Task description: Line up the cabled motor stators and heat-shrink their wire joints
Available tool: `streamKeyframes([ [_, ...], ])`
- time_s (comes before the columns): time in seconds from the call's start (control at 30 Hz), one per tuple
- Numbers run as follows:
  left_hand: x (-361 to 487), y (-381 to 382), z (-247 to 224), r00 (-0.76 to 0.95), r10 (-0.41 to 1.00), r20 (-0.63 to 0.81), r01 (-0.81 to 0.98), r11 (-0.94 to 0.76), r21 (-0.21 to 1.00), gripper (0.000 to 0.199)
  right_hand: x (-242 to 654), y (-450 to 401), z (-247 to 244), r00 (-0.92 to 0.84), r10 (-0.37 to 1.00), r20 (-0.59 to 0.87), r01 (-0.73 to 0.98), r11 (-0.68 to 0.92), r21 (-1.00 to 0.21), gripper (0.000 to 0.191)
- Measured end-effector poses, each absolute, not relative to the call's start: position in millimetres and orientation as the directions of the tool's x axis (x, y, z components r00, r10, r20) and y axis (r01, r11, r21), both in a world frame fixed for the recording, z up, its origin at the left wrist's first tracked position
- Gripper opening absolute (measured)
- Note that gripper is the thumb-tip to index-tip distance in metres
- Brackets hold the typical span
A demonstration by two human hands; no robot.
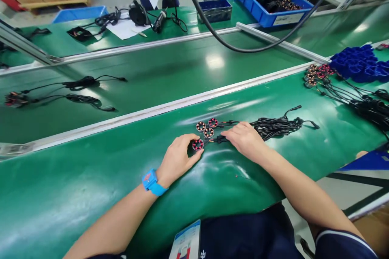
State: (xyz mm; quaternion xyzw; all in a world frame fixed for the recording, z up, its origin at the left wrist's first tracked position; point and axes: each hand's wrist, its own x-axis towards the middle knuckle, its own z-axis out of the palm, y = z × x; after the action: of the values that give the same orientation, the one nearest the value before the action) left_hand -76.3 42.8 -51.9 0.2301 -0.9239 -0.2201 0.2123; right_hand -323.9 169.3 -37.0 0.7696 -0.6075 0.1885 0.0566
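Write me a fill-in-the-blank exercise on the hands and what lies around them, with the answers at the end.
1. A blue wristband is worn on the ____ wrist.
2. The left hand has its thumb and fingers around a ring, one of ____ grouped near the hands.
3. Black cables lie bunched beside the ____ hand.
4. The worktop under both hands is ____ in colour.

Missing words: left; four; right; green
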Motion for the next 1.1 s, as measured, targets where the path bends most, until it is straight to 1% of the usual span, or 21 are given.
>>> streamKeyframes([
  [0.07,-74.5,46.9,-45.3,-0.820,-0.487,0.300,-0.316,0.823,0.472,0.029,-321.3,181.4,-31.5,0.183,-0.899,0.397,-0.944,-0.274,-0.184,0.023],
  [0.13,-73.1,50.5,-39.2,-0.845,-0.439,0.306,-0.278,0.849,0.450,0.026,-319.5,196.2,-23.5,0.170,-0.910,0.378,-0.942,-0.263,-0.208,0.025],
  [0.23,-70.0,53.6,-34.8,-0.882,-0.352,0.313,-0.194,0.877,0.439,0.021,-326.7,218.8,-12.4,0.146,-0.940,0.307,-0.964,-0.206,-0.170,0.025],
  [0.27,-68.4,53.7,-34.8,-0.890,-0.335,0.310,-0.181,0.882,0.435,0.020,-333.3,226.2,-9.1,0.120,-0.946,0.300,-0.973,-0.172,-0.155,0.025],
  [0.33,-64.9,52.3,-36.7,-0.900,-0.331,0.283,-0.192,0.885,0.424,0.020,-352.2,240.6,-2.3,0.016,-0.944,0.330,-0.989,-0.063,-0.132,0.024],
  [0.4,-62.2,49.4,-39.8,-0.903,-0.350,0.247,-0.227,0.880,0.418,0.024,-374.9,253.2,4.8,-0.112,-0.922,0.370,-0.991,0.077,-0.108,0.022],
  [0.47,-61.2,46.3,-42.8,-0.902,-0.364,0.232,-0.243,0.872,0.424,0.029,-395.7,261.3,10.5,-0.178,-0.916,0.358,-0.984,0.162,-0.075,0.020],
  [0.63,-63.8,43.2,-45.1,-0.889,-0.388,0.243,-0.255,0.860,0.441,0.038,-423.7,251.7,9.2,-0.114,-0.977,0.183,-0.993,0.117,0.002,0.018],
  [0.73,-64.5,42.5,-44.4,-0.889,-0.391,0.238,-0.261,0.861,0.437,0.040,-427.7,236.5,6.2,-0.114,-0.988,0.106,-0.986,0.125,0.111,0.022],
  [0.8,-64.1,41.5,-44.5,-0.889,-0.395,0.233,-0.264,0.856,0.445,0.040,-425.5,232.8,10.3,-0.110,-0.990,0.087,-0.975,0.125,0.184,0.022],
  [0.9,-64.1,40.9,-45.2,-0.885,-0.404,0.231,-0.265,0.845,0.465,0.036,-413.8,247.0,26.5,-0.082,-0.980,0.181,-0.959,0.127,0.254,0.016],
  [1.0,-67.1,44.3,-45.5,-0.889,-0.392,0.237,-0.242,0.841,0.483,0.031,-399.6,282.4,39.9,-0.106,-0.945,0.308,-0.939,0.197,0.281,0.015],
  [1.03,-69.2,46.3,-45.2,-0.893,-0.383,0.237,-0.231,0.841,0.489,0.030,-397.2,296.0,40.1,-0.120,-0.941,0.317,-0.932,0.217,0.291,0.013],
  [1.1,-74.5,50.5,-43.7,-0.904,-0.362,0.228,-0.212,0.842,0.496,0.030,-397.9,321.2,33.5,-0.134,-0.950,0.282,-0.925,0.222,0.309,0.012],
])
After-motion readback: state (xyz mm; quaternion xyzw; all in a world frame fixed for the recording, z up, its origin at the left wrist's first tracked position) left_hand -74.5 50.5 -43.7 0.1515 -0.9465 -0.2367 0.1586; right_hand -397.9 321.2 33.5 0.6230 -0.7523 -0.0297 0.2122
